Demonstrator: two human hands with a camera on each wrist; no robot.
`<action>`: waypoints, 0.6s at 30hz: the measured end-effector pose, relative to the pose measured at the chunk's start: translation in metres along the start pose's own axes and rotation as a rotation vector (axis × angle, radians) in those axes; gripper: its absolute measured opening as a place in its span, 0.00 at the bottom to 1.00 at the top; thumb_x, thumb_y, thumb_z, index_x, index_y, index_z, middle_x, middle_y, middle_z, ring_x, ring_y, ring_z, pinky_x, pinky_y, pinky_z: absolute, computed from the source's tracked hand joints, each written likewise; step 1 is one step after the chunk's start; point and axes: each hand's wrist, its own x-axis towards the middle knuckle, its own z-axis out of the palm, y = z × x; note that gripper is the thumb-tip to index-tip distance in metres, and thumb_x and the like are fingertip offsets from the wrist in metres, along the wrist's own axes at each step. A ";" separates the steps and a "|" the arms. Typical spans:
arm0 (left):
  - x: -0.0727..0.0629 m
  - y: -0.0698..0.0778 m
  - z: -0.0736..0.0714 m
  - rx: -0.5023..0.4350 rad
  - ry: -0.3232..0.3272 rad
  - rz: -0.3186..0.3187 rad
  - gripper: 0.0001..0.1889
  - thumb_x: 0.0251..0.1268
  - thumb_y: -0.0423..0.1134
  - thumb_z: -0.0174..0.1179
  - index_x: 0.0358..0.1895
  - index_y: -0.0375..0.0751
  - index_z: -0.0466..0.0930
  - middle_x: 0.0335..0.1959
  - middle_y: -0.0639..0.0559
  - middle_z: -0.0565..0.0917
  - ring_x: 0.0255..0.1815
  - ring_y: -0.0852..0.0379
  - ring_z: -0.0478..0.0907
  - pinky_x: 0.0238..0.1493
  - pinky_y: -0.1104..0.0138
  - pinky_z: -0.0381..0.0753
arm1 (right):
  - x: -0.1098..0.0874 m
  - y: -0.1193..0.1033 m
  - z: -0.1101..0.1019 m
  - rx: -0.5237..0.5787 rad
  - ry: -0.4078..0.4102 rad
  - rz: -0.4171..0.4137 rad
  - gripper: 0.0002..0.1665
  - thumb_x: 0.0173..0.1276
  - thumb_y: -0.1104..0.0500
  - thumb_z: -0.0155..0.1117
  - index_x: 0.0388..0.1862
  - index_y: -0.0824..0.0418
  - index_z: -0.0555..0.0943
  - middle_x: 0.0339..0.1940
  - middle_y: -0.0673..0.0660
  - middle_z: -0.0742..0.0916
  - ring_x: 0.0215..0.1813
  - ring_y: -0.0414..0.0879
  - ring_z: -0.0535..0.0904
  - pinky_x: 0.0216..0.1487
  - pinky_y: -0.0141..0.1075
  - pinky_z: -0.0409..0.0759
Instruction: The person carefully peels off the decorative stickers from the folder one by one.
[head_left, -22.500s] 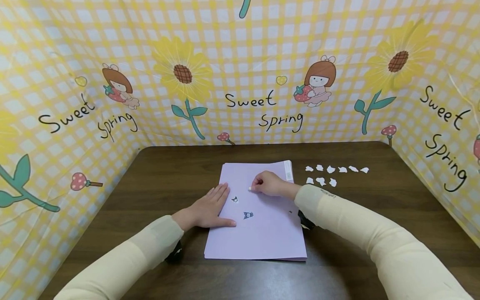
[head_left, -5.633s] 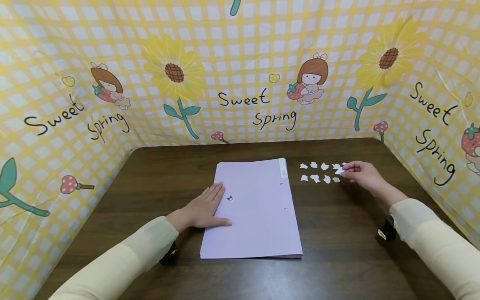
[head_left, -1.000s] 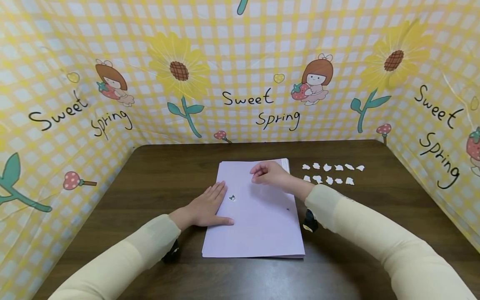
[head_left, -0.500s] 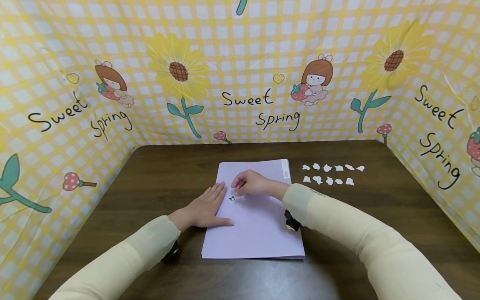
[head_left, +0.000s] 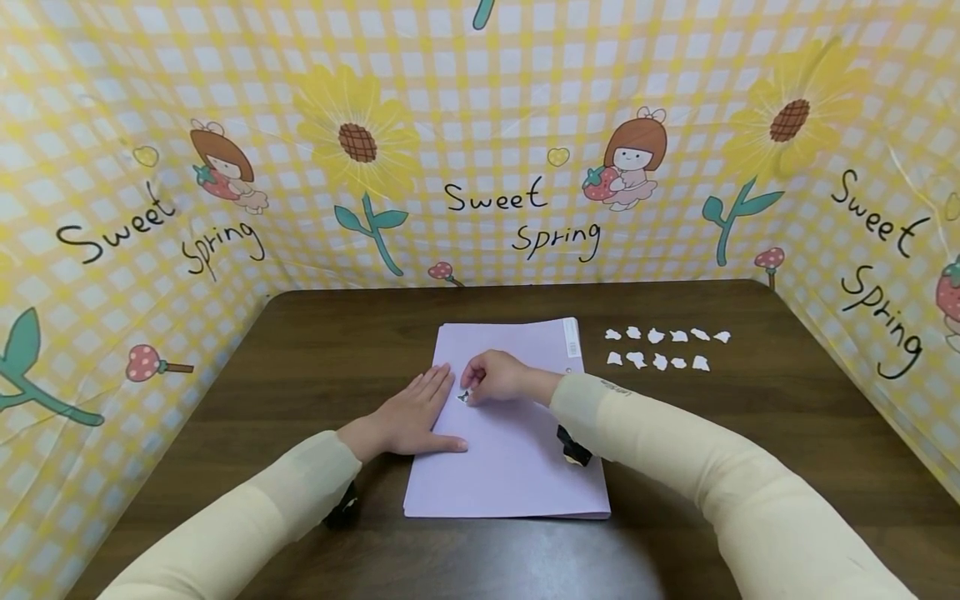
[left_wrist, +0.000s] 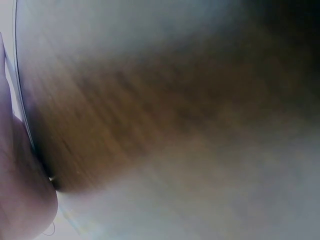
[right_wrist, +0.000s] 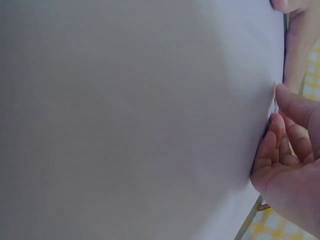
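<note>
A light purple folder point(head_left: 517, 475) lies on the table. On its left part is a small black-and-white cartoon sticker point(head_left: 462, 397), partly covered by fingers. My right hand point(head_left: 497, 375) pinches at the sticker's edge between thumb and fingertips; in the right wrist view the thumb of the right hand point(right_wrist: 295, 165) meets a small thin edge at the folder's surface. Across the folder's left edge rests my left hand point(head_left: 405, 421), fingers straight and thumb spread. Only a blurred part of the left hand point(left_wrist: 25, 195) shows in the left wrist view.
Several small white cutouts, such as a white cutout point(head_left: 656, 336), lie in two rows right of the folder. The dark wooden table point(head_left: 337, 333) is enclosed by a yellow checked cloth point(head_left: 487, 108). A white label point(head_left: 572, 337) marks the folder's upper right corner.
Over the longer span, two stickers left the folder and the white cutouts on the table increased. In the last second my right hand moved left and down to the sticker; my left hand stayed.
</note>
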 end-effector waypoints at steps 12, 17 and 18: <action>0.001 -0.001 0.003 0.006 -0.013 -0.007 0.62 0.54 0.82 0.40 0.76 0.30 0.41 0.78 0.36 0.40 0.78 0.42 0.35 0.74 0.52 0.41 | -0.001 0.002 0.005 -0.052 0.063 0.030 0.08 0.54 0.65 0.76 0.32 0.63 0.85 0.20 0.47 0.79 0.27 0.38 0.72 0.34 0.28 0.69; 0.002 -0.001 0.001 0.006 -0.014 -0.009 0.62 0.54 0.82 0.40 0.76 0.30 0.40 0.78 0.36 0.40 0.78 0.42 0.35 0.74 0.52 0.41 | -0.001 0.002 0.006 -0.071 0.081 0.022 0.06 0.54 0.65 0.76 0.30 0.62 0.86 0.19 0.46 0.79 0.27 0.38 0.72 0.34 0.28 0.69; 0.001 -0.001 0.000 0.007 -0.014 -0.008 0.62 0.54 0.82 0.40 0.76 0.30 0.41 0.78 0.36 0.40 0.78 0.42 0.35 0.74 0.52 0.41 | -0.001 0.002 0.006 -0.070 0.081 0.021 0.06 0.54 0.65 0.76 0.30 0.62 0.86 0.19 0.46 0.79 0.27 0.38 0.72 0.34 0.28 0.69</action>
